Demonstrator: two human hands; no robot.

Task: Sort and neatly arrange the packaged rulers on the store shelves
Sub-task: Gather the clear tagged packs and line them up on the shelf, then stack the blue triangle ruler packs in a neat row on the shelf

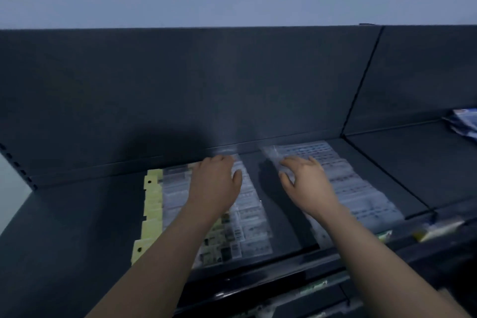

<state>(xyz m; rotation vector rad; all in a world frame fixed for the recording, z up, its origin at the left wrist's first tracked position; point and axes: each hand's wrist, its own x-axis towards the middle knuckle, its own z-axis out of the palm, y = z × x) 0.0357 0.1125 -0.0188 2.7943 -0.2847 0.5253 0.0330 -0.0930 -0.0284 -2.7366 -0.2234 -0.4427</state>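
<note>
Packaged rulers [249, 214] lie under both hands: left hand [214, 181] presses flat, right hand [307, 181] pinches one packet [271, 159].

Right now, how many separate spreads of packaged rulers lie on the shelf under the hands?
2: the yellow-carded spread under the left hand, the clear spread under the right hand. More may lie hidden.

Print on the clear plastic ruler packets [247, 214] is unreadably blurred. The left hand [214, 181] hides its own fingertips. Motion blur smears a clear sleeve [269, 155] at the right hand [305, 178], grip unclear. The right edge cuts off blue-white packets [464, 121].
</note>
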